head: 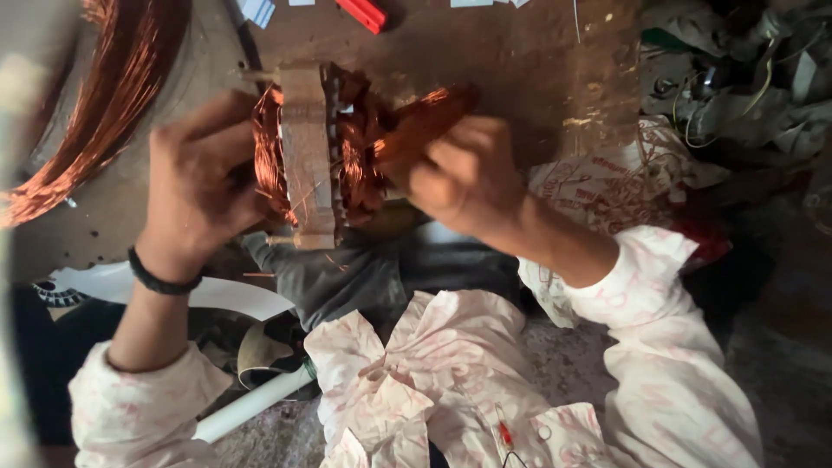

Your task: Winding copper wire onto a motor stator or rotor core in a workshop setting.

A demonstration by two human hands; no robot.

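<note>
A motor stator (308, 160), a metal ring core wound with copper coils, stands on edge in the middle of the view. My left hand (195, 186) grips its left side, fingers against the copper winding. My right hand (464, 173) is closed on a bundle of copper wire (420, 126) that sticks out of the stator's right side. The picture is blurred by motion. A black band circles my left wrist.
A large loose hank of copper wire (95, 104) lies at the upper left. A white pipe (251, 403) lies near my lap. A red object (362, 12) sits at the top edge. Tangled wires and cloth (737, 78) pile up at the upper right.
</note>
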